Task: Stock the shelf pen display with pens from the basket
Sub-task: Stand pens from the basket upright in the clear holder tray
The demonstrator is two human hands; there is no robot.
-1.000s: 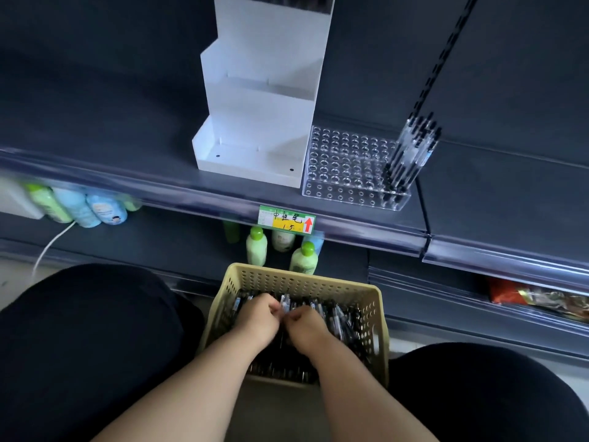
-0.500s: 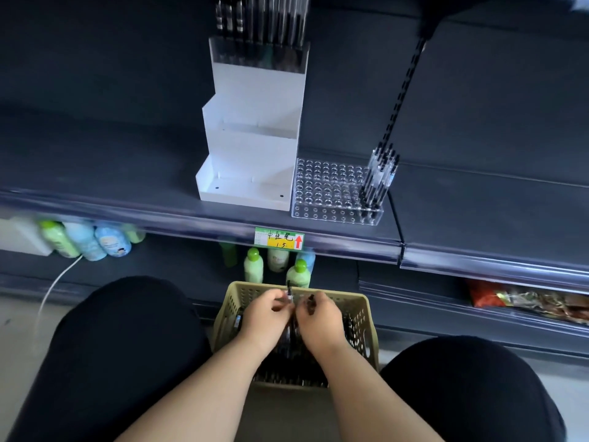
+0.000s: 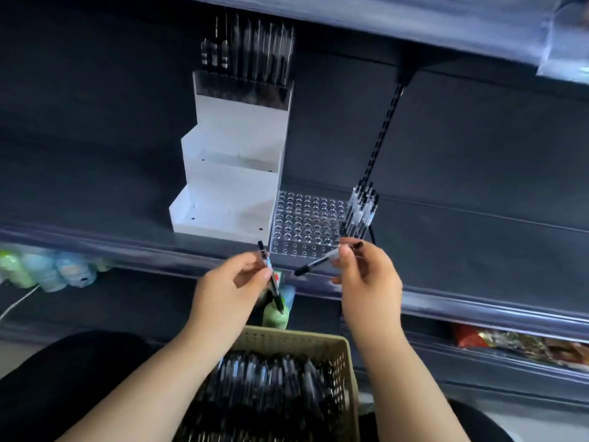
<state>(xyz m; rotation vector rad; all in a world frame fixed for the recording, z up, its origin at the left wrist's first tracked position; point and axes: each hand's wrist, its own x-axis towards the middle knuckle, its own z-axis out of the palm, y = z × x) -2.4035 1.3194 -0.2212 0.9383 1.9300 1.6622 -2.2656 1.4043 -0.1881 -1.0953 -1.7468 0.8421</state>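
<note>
Two hands are held up between the basket (image 3: 287,341) and the front edge of the shelf (image 3: 462,224), each pinching one pen. The left hand (image 3: 229,291) grips a dark pen (image 3: 278,299) between thumb and fingertips. This pen is nearly upright, with its clip end up and its tip pointing down toward the basket. The right hand (image 3: 366,282) pinches a clear-barrelled pen (image 3: 315,264) that lies on a slant, its dark tip pointing left toward the other hand. The two pens are apart.

The right hand's fingertips sit just near of the front right corner of the clear holed block (image 3: 306,224), which stands on the dark shelf. A cluster of standing pens (image 3: 361,212) leans in the holes at the block's right side. Just left of the block is a white stepped stand (image 3: 229,186), and its far, top tier holds a row of upright pens (image 3: 248,52).

The beige perforated basket sits near and centre, between the person's dark-clad knees. It is heaped with loose pens (image 3: 271,387), which are blurred.

A price label (image 3: 278,277) on the shelf edge is partly hidden behind the dark pen. On the lower shelf, pale bottles (image 3: 47,269) stand at the left, a green bottle (image 3: 275,315) stands just beyond the basket, and snack packets (image 3: 510,339) lie at the right.
</note>
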